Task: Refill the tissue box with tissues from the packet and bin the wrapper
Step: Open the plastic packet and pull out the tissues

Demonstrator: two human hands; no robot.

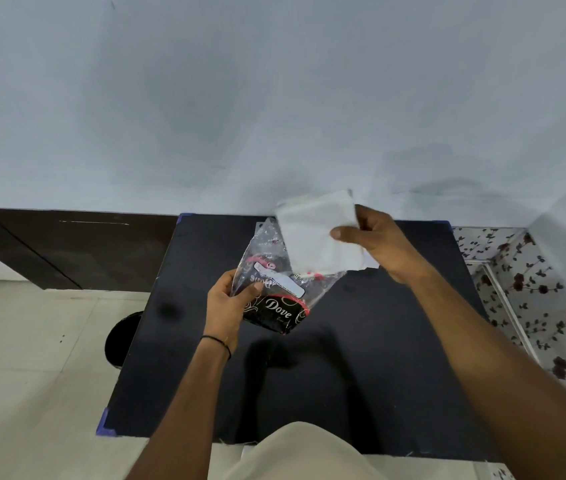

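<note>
1. Tissues [316, 233]: a white folded stack, clamped in my right hand [375, 242], thumb on the near face, fingers behind. The stack is lifted above and just beyond the wrapper's open mouth, clear of the table [361, 341], so I judge it is out of the packet.

2. Wrapper [274, 289]: clear plastic with a black printed band, pinched at its lower left edge in my left hand [229, 306], thumb pressed on the front film. This grip anchors the packet so the stack slides free without dragging the film along. The wrapper hangs slack below the right grip and looks empty, though glare on the film makes that uncertain.

3. Grip state: both closed, the right on the tissues, the left on the wrapper. Neither is free.

4. Tissue box: not identifiable here. A pale edge shows just under my right wrist, but I cannot tell what it is.

5. Dark round object [122, 337] on the floor, left of and below my left grip, beside the table: possibly the bin; unconfirmed.

6. Risk: the stack is held at one edge only, so loose sheets may fan or slip.
</note>
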